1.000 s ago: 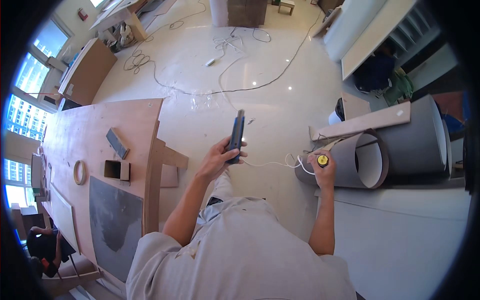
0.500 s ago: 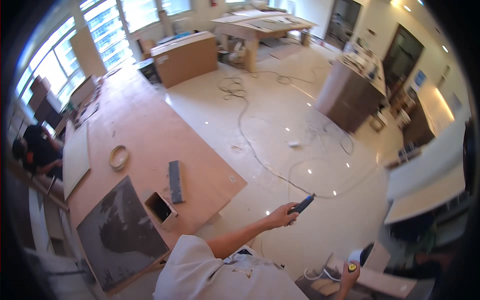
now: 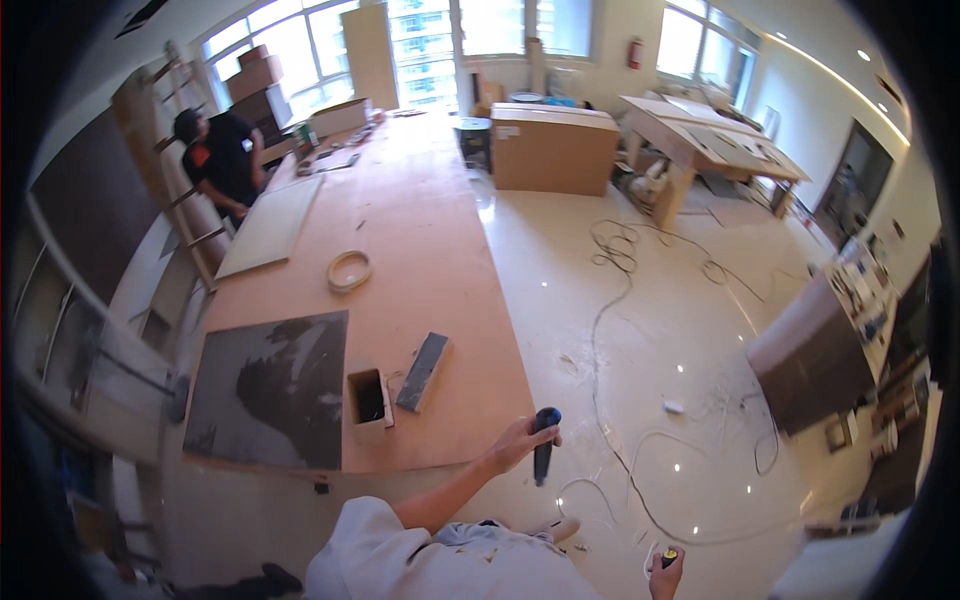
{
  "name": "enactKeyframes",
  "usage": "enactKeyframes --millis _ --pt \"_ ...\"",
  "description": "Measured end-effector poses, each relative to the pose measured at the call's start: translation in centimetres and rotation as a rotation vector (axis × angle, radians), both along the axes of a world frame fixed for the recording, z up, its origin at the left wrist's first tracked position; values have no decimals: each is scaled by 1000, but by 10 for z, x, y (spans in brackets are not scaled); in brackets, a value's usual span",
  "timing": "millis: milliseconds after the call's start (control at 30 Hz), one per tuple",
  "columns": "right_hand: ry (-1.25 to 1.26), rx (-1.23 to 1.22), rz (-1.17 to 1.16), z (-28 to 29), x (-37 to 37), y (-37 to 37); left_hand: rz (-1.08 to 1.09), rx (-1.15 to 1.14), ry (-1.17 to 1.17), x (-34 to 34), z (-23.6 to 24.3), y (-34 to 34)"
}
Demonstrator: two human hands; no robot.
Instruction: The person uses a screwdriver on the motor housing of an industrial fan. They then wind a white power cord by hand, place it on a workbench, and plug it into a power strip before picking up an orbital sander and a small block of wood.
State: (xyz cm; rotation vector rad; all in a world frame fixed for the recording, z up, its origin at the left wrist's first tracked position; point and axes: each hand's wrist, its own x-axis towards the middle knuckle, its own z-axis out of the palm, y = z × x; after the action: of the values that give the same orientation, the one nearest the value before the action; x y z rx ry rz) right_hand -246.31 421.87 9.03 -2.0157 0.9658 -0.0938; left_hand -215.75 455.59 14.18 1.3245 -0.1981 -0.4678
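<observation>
My left hand (image 3: 520, 440) grips a dark blue-and-black utility knife (image 3: 545, 455), held upright beside the near edge of a pink plywood worktable (image 3: 450, 280). My right hand (image 3: 665, 575), low at the bottom edge, is closed on a small yellow-and-black tape measure (image 3: 670, 555). On the table lie a dark stained square sheet (image 3: 220, 390), an open-topped small box (image 3: 368, 425), a grey-faced block (image 3: 425, 365), a roll of tan tape (image 3: 349, 280) and a pale board (image 3: 250, 240).
A person in black (image 3: 225, 160) is at the table's left side near a ladder (image 3: 205, 240). A large cardboard box (image 3: 550, 155) and second worktable (image 3: 685, 125) stand behind. Cables (image 3: 630, 480) snake over the floor beside a brown counter (image 3: 810, 360) at right.
My view has turned left and lifted, bringing the plywood table, windows and person in black further into view. Both hands still hold their tools; the knife has swung toward the table's corner.
</observation>
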Motion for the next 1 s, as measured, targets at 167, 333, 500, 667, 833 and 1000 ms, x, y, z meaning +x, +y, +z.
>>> enactKeyframes --millis 167,333,500,667,833,1000 --pt "105 128 14 -25 33 -49 0 183 137 9 17 -51" --pt "143 -114 369 -75 34 -88 42 554 -71 5 31 -101" --pt "67 -63 388 -95 35 -119 -94 675 -378 15 -15 -152" --pt "24 10 223 -61 50 -132 -145 872 -325 25 -19 -188" --pt "97 20 87 -70 49 -153 -228 894 -307 52 -12 -225" --pt "79 148 3 -56 64 -159 -278 898 -358 100 -30 -251"
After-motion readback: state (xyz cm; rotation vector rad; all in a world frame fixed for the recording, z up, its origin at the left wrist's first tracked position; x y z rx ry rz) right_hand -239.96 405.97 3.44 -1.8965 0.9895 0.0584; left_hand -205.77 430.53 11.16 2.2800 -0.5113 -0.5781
